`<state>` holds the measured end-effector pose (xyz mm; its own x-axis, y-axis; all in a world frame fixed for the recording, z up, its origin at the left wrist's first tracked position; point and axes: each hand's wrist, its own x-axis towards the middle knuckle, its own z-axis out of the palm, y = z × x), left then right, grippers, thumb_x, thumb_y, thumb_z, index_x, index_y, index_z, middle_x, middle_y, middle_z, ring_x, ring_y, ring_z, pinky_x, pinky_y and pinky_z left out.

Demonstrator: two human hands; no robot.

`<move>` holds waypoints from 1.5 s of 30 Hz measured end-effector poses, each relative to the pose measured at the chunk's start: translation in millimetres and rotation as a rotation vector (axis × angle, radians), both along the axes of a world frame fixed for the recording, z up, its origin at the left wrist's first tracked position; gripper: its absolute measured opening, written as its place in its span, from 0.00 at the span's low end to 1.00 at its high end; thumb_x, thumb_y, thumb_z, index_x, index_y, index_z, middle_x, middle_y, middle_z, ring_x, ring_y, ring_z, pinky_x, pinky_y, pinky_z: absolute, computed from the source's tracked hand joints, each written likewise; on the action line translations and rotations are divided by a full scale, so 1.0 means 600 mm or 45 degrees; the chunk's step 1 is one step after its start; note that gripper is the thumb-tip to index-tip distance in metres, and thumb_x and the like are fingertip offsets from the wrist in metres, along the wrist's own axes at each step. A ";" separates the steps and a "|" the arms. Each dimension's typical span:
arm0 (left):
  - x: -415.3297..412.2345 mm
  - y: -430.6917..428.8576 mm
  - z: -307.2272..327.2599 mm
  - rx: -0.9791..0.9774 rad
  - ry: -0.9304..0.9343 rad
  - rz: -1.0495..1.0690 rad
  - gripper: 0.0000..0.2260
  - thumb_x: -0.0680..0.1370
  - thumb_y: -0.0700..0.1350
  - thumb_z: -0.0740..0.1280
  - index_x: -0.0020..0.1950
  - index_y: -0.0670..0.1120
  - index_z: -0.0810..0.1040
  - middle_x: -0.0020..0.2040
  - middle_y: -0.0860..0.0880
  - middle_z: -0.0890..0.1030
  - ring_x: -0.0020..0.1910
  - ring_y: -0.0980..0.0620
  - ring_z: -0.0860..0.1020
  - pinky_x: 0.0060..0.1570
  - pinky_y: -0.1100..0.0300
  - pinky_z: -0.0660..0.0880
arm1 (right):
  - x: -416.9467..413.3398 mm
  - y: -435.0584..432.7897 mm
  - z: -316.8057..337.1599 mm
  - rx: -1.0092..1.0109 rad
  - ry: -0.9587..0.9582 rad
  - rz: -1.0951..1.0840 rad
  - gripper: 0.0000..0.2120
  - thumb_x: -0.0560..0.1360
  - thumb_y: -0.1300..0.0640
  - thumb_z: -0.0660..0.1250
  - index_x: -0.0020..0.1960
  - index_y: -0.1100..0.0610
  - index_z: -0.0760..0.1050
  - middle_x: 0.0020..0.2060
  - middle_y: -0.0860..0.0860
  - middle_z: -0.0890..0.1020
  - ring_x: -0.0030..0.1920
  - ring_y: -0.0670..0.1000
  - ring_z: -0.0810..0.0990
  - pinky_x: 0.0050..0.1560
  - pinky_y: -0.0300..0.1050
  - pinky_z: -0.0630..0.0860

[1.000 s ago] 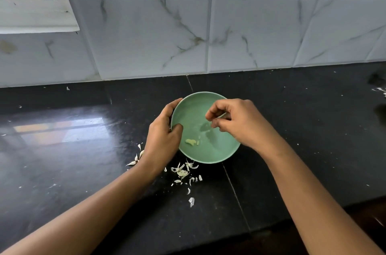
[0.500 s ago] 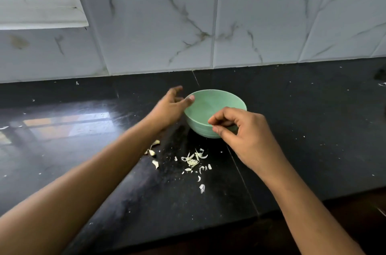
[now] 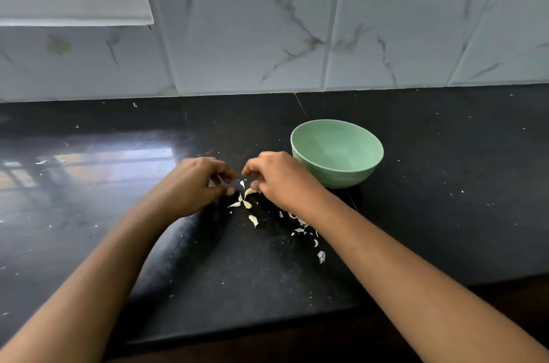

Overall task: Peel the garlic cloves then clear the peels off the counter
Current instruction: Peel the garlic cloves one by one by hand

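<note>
the step in hand looks like the clearing, not the peeling. no unpeeled clove shows anywhere, and both hands are down among the peels (image 3: 249,192) on the counter (image 3: 445,214). the left hand (image 3: 193,184) and the right hand (image 3: 282,181) hover close together, knuckles up, fingers curled inward so that their tips nearly meet over the main cluster. a pale sliver shows between the left fingers and thumb, and one curled peel lies right at the right fingertips. i cannot tell whether either hand actually pinches anything or only reaches for it.

the peels lie about midway between the counter's back edge and its front edge, in two lots. the main cluster sits under and between the two sets of fingertips. a thinner trail runs from there toward the front edge, partly hidden under the right forearm, and ends in a lone flake (image 3: 321,256). the green bowl (image 3: 341,175) stands upright just beside the right hand, on the side nearer the back edge. its bottom is hidden from this angle, so whether the garlic cloves are in it cannot be said.

the next move probably calls for drawing the flakes into one pile and lifting them with a light pinch or a cupped palm. they look thin and papery, so they may cling to skin or scatter, and the trail under the forearm is easy to miss.
</note>
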<state>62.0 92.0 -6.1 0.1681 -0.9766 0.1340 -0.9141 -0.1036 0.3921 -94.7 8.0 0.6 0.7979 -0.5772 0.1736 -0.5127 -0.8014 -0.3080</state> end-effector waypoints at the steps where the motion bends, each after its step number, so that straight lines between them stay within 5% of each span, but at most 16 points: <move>1: 0.003 0.001 -0.003 0.026 0.004 0.000 0.10 0.73 0.46 0.72 0.54 0.52 0.82 0.48 0.55 0.83 0.37 0.66 0.77 0.38 0.75 0.68 | 0.007 -0.002 -0.002 0.004 0.022 -0.004 0.10 0.75 0.58 0.68 0.56 0.52 0.79 0.51 0.51 0.80 0.53 0.54 0.78 0.49 0.45 0.72; 5: 0.013 0.003 -0.006 0.071 0.014 -0.029 0.09 0.73 0.46 0.72 0.53 0.56 0.82 0.47 0.56 0.82 0.45 0.58 0.78 0.40 0.70 0.69 | 0.014 -0.005 -0.013 0.004 0.069 -0.010 0.07 0.72 0.55 0.71 0.50 0.51 0.81 0.47 0.49 0.80 0.49 0.52 0.79 0.47 0.45 0.75; 12: 0.008 -0.017 -0.028 -0.059 -0.079 -0.053 0.17 0.76 0.46 0.68 0.64 0.56 0.76 0.48 0.56 0.79 0.42 0.56 0.73 0.45 0.61 0.69 | -0.016 -0.008 -0.018 -0.026 0.124 -0.086 0.03 0.72 0.54 0.71 0.46 0.51 0.80 0.43 0.50 0.83 0.46 0.51 0.80 0.45 0.43 0.76; 18: 0.006 -0.042 -0.033 -0.183 -0.110 -0.099 0.07 0.73 0.44 0.71 0.47 0.56 0.85 0.36 0.58 0.71 0.39 0.52 0.75 0.39 0.61 0.67 | -0.020 -0.005 -0.020 0.050 0.063 -0.115 0.04 0.71 0.56 0.72 0.45 0.52 0.81 0.41 0.50 0.84 0.44 0.50 0.81 0.47 0.44 0.78; 26: -0.006 -0.039 -0.043 -0.203 -0.367 -0.020 0.05 0.79 0.50 0.62 0.49 0.53 0.77 0.49 0.56 0.75 0.50 0.53 0.76 0.38 0.57 0.73 | -0.004 -0.010 -0.030 0.098 -0.038 -0.164 0.04 0.70 0.56 0.73 0.44 0.53 0.80 0.42 0.52 0.84 0.46 0.51 0.80 0.48 0.46 0.77; 31: -0.007 -0.029 -0.033 -0.365 0.361 0.091 0.06 0.76 0.43 0.68 0.41 0.53 0.76 0.36 0.53 0.79 0.34 0.54 0.77 0.33 0.64 0.71 | -0.010 -0.006 -0.023 0.240 -0.209 -0.198 0.08 0.70 0.56 0.74 0.49 0.55 0.81 0.43 0.52 0.84 0.46 0.51 0.81 0.49 0.44 0.76; 36: -0.065 -0.005 -0.005 -0.257 1.176 -0.074 0.05 0.72 0.39 0.71 0.45 0.46 0.77 0.30 0.49 0.79 0.24 0.56 0.73 0.21 0.65 0.67 | -0.069 0.029 -0.014 0.591 -0.735 -0.183 0.07 0.71 0.63 0.72 0.48 0.55 0.81 0.37 0.52 0.83 0.37 0.51 0.82 0.42 0.52 0.81; 40: -0.097 -0.001 0.001 -0.169 1.260 -0.144 0.14 0.66 0.44 0.72 0.47 0.46 0.72 0.32 0.45 0.82 0.24 0.53 0.75 0.20 0.64 0.68 | -0.106 0.057 -0.025 0.762 -0.943 -0.185 0.05 0.71 0.63 0.72 0.45 0.55 0.82 0.36 0.56 0.84 0.37 0.55 0.82 0.42 0.52 0.82; 45: -0.122 0.002 -0.017 -0.054 1.185 -0.250 0.09 0.72 0.38 0.70 0.48 0.46 0.73 0.36 0.43 0.84 0.28 0.53 0.79 0.25 0.62 0.74 | -0.143 0.061 -0.044 0.826 -0.948 -0.272 0.08 0.70 0.65 0.73 0.38 0.52 0.82 0.33 0.55 0.84 0.34 0.48 0.81 0.39 0.47 0.81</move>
